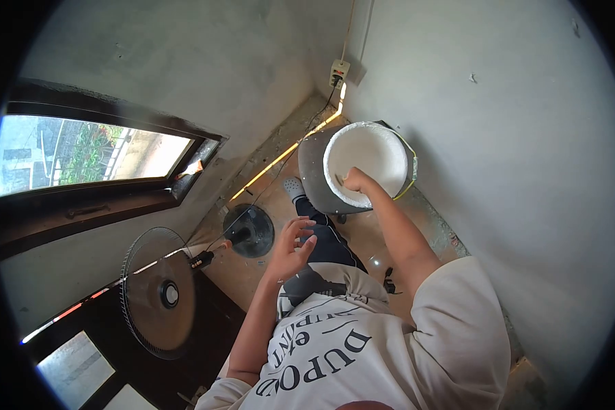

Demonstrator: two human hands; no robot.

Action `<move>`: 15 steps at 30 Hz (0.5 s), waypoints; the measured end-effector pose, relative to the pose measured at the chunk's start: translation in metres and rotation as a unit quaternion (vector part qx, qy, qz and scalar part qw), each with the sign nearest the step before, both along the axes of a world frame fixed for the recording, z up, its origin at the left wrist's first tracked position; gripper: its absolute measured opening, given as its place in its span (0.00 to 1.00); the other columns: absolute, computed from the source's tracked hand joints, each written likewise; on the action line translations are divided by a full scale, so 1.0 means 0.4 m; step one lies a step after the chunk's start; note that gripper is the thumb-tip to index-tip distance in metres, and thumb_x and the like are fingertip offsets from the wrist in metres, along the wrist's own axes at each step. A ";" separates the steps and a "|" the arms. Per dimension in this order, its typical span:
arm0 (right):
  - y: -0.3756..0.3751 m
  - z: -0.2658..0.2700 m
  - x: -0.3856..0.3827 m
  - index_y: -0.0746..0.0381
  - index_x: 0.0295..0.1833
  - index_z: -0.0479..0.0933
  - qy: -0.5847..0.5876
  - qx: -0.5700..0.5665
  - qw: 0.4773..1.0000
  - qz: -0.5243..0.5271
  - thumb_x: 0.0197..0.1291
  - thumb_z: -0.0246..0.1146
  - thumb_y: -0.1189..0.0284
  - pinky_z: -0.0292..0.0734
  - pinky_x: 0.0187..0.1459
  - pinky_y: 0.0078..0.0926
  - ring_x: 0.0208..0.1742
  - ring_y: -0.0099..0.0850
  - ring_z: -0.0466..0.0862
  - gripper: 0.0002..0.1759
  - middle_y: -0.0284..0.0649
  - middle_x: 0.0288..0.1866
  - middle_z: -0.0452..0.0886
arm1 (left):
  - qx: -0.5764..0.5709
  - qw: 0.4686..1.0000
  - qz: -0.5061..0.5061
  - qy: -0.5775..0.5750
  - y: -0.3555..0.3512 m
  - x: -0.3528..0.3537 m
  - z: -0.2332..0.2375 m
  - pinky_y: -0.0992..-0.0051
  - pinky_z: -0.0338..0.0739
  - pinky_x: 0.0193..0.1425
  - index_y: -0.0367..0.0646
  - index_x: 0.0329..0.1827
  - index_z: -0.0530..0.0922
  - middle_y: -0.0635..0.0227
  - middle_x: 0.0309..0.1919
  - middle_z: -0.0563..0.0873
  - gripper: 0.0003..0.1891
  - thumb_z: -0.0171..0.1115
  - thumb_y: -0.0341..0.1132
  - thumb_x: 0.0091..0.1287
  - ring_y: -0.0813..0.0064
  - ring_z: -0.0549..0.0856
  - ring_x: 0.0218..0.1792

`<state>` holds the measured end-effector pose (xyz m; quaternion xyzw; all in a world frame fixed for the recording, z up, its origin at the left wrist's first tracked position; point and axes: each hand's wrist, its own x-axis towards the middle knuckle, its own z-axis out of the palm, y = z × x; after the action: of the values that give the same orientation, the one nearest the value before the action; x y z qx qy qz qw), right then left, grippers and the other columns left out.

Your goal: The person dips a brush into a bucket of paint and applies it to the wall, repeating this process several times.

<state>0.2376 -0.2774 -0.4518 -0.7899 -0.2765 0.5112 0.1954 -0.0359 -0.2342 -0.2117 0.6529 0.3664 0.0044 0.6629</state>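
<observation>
A white bucket (pixel 378 152), coated inside with white material, stands on a dark grey support (pixel 312 164) near the corner. My right hand (pixel 357 181) reaches over the bucket's near rim, with its fingers closed. A small thin brownish piece shows beside the fingertips, too small to name. My left hand (pixel 294 251) is raised in front of my body, its fingers loosely bent and apart. Nothing shows in it, and it touches neither the bucket nor the support.
At left stands a fan (pixel 158 294), with a round black base (pixel 249 231) on the floor nearby. A cable runs to a power strip (pixel 339 72) on the wall. The bucket's yellow-green handle (pixel 414 167) hangs at its right. A window (pixel 82 154) is on the left wall.
</observation>
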 end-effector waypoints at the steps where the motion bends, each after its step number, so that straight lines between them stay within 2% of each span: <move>1: 0.008 -0.014 -0.008 0.75 0.40 0.80 0.005 -0.006 0.999 -0.053 0.57 0.57 0.75 0.71 0.25 0.28 0.24 0.31 0.79 0.13 0.44 0.24 0.79 | 0.000 1.000 0.000 0.000 0.001 0.002 0.003 0.71 0.77 0.57 0.43 0.63 0.73 0.63 0.66 0.71 0.18 0.60 0.34 0.72 0.68 0.79 0.61; 2: 0.012 -0.027 -0.010 0.77 0.42 0.80 0.010 -0.012 0.994 -0.106 0.57 0.56 0.75 0.75 0.28 0.30 0.27 0.33 0.82 0.14 0.47 0.27 0.81 | -0.003 1.000 0.000 -0.003 0.001 0.005 0.008 0.71 0.77 0.57 0.43 0.63 0.73 0.63 0.66 0.71 0.18 0.60 0.35 0.73 0.68 0.79 0.61; 3: 0.016 -0.014 0.000 0.77 0.49 0.80 0.136 -0.026 0.961 -0.238 0.56 0.57 0.74 0.80 0.44 0.38 0.43 0.43 0.88 0.19 0.57 0.40 0.86 | -0.005 1.000 0.000 -0.007 0.001 0.007 0.012 0.71 0.77 0.57 0.43 0.63 0.73 0.63 0.66 0.71 0.17 0.60 0.35 0.73 0.68 0.79 0.61; 4: 0.017 -0.002 -0.001 0.77 0.49 0.80 0.136 -0.025 0.962 -0.237 0.56 0.57 0.74 0.80 0.44 0.38 0.43 0.43 0.88 0.19 0.57 0.40 0.86 | -0.004 1.000 0.001 -0.007 0.000 0.007 0.016 0.71 0.77 0.57 0.43 0.63 0.73 0.63 0.66 0.71 0.17 0.60 0.35 0.73 0.68 0.79 0.61; 6: 0.015 0.027 -0.011 0.76 0.53 0.80 0.126 0.024 0.952 -0.278 0.58 0.59 0.71 0.77 0.56 0.41 0.56 0.51 0.86 0.22 0.65 0.50 0.84 | 0.001 1.000 0.000 -0.006 0.005 0.008 0.023 0.71 0.77 0.57 0.42 0.63 0.73 0.63 0.66 0.71 0.17 0.60 0.34 0.73 0.68 0.79 0.61; 7: 0.002 -0.022 -0.018 0.76 0.53 0.80 0.127 0.027 0.952 -0.278 0.58 0.59 0.71 0.77 0.56 0.41 0.56 0.51 0.86 0.22 0.65 0.50 0.84 | 0.004 1.000 0.000 -0.007 0.008 0.006 0.025 0.71 0.77 0.57 0.42 0.63 0.73 0.63 0.66 0.71 0.17 0.60 0.34 0.73 0.68 0.79 0.61; 8: -0.014 -0.069 -0.027 0.74 0.52 0.81 0.043 0.023 0.991 -0.126 0.59 0.59 0.67 0.78 0.55 0.41 0.55 0.52 0.86 0.22 0.65 0.48 0.84 | 0.001 1.000 0.001 -0.007 0.009 0.004 0.025 0.70 0.77 0.58 0.42 0.63 0.73 0.63 0.66 0.71 0.17 0.60 0.33 0.73 0.68 0.79 0.61; 9: -0.027 -0.104 -0.032 0.72 0.52 0.82 -0.044 0.018 0.998 0.030 0.61 0.60 0.64 0.79 0.54 0.41 0.53 0.52 0.86 0.22 0.66 0.47 0.84 | -0.003 1.000 0.003 -0.009 0.010 0.004 0.024 0.70 0.77 0.59 0.42 0.63 0.73 0.63 0.65 0.71 0.17 0.59 0.32 0.73 0.68 0.79 0.61; 10: -0.027 -0.068 -0.042 0.72 0.52 0.82 -0.045 0.019 0.998 0.029 0.61 0.60 0.64 0.79 0.54 0.41 0.53 0.52 0.86 0.22 0.66 0.47 0.84 | -0.001 1.000 0.001 -0.010 0.012 0.004 0.020 0.70 0.77 0.59 0.42 0.63 0.73 0.63 0.65 0.71 0.17 0.59 0.32 0.73 0.68 0.79 0.61; 12: -0.020 -0.013 -0.064 0.70 0.52 0.82 -0.120 -0.049 0.988 0.083 0.62 0.59 0.61 0.79 0.55 0.41 0.54 0.55 0.85 0.23 0.67 0.47 0.82 | 0.006 1.000 0.007 -0.021 0.015 -0.001 0.013 0.69 0.78 0.56 0.42 0.63 0.74 0.59 0.67 0.71 0.18 0.61 0.34 0.72 0.67 0.81 0.60; 13: -0.012 -0.006 -0.067 0.69 0.53 0.82 -0.062 -0.038 0.997 -0.010 0.62 0.60 0.61 0.78 0.57 0.41 0.56 0.54 0.84 0.23 0.66 0.51 0.82 | 0.007 1.000 0.005 -0.023 0.015 -0.001 0.012 0.69 0.78 0.56 0.42 0.63 0.74 0.59 0.67 0.71 0.18 0.61 0.34 0.72 0.67 0.81 0.60; 14: -0.005 0.006 -0.061 0.69 0.53 0.82 -0.063 -0.036 0.997 -0.011 0.62 0.60 0.61 0.78 0.57 0.41 0.56 0.54 0.84 0.23 0.66 0.51 0.82 | 0.007 1.000 0.008 -0.029 0.016 0.000 0.012 0.69 0.78 0.56 0.42 0.63 0.74 0.59 0.67 0.71 0.18 0.61 0.34 0.72 0.67 0.81 0.60; 15: -0.002 0.003 -0.055 0.71 0.53 0.82 0.055 -0.016 0.987 -0.150 0.62 0.60 0.61 0.78 0.57 0.40 0.56 0.54 0.84 0.24 0.66 0.51 0.82 | 0.006 0.999 0.011 -0.035 0.015 -0.001 0.014 0.69 0.78 0.56 0.42 0.63 0.74 0.59 0.67 0.71 0.18 0.61 0.34 0.72 0.67 0.81 0.60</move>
<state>0.2157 -0.2780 -0.4507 -0.7960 -0.1351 0.5233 0.2725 -0.0363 -0.2280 -0.2061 0.6523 0.3503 0.0365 0.6712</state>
